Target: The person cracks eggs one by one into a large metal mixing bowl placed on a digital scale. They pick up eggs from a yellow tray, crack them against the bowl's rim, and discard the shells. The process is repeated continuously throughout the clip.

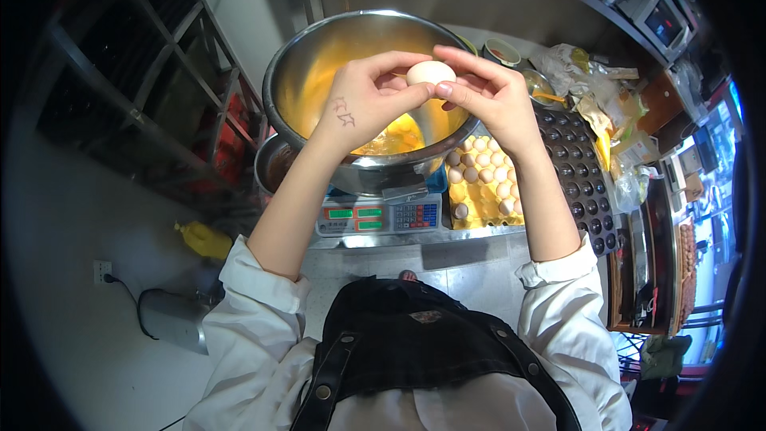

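Observation:
A pale egg [429, 73] is held between the fingertips of my left hand [374, 93] and my right hand [488, 90]. Both thumbs meet at its near side, and its shell looks whole from here. Beneath my hands a large steel mixing bowl [281, 109] holds several raw yolks with egg white [400, 134]. The bowl stands on a digital scale [383, 215] with lit green displays. Right of the scale, below my right wrist, lies a yellow egg tray [473, 197] with several whole eggs and some bare cups.
A dark mould pan [583, 182] with round hollows lies right of the egg tray. Beyond it are plastic bags [568, 63] and a yellow-filled piping bag [601, 146]. Another metal bowl [276, 161] sits left of the scale. A metal rack [161, 48] rises at the left.

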Demonstrator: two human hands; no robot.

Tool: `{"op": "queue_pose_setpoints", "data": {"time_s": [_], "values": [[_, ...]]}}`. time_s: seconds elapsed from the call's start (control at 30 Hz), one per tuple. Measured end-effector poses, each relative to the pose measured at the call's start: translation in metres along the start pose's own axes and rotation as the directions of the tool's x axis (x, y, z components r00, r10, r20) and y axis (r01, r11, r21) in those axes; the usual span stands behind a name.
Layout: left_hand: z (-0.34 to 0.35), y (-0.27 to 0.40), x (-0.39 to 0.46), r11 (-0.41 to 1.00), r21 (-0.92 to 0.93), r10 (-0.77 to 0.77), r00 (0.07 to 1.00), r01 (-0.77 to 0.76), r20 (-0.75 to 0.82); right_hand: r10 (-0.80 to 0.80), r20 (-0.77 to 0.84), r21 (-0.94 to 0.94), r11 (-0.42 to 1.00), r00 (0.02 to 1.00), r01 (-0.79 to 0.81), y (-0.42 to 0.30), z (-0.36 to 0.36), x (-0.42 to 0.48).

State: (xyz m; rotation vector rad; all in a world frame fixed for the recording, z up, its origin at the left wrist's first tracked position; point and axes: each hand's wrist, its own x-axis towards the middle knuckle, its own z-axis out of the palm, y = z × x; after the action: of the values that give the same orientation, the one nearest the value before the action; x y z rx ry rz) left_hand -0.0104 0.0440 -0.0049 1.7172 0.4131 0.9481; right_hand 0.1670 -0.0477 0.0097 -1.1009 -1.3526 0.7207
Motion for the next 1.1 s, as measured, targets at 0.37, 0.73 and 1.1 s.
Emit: {"op": "queue_pose_setpoints", "data": {"time_s": [0.37,0.73,1.1], "values": [[-0.007,-0.012,-0.005,0.997,0.081,-0.009,0.99,0.02,-0.139,-0.11,0.036,-0.256,0.96,0.993,0.115,0.01,0.014,0.012],[0.0,-0.002,-0.005,0.93,0.362,0.049,0.959,0.058,-0.279,-0.109,-0.033,-0.332,0.939,0.994,0.092,0.015,0.024,0.015],[-0.048,-0.004,0.02,0.306,0.772,0.562,0.76,-0.557,0.326,-0.367,0.276,-0.576,0.676,0.888,0.459,0.003,-0.003,0.03]]}}
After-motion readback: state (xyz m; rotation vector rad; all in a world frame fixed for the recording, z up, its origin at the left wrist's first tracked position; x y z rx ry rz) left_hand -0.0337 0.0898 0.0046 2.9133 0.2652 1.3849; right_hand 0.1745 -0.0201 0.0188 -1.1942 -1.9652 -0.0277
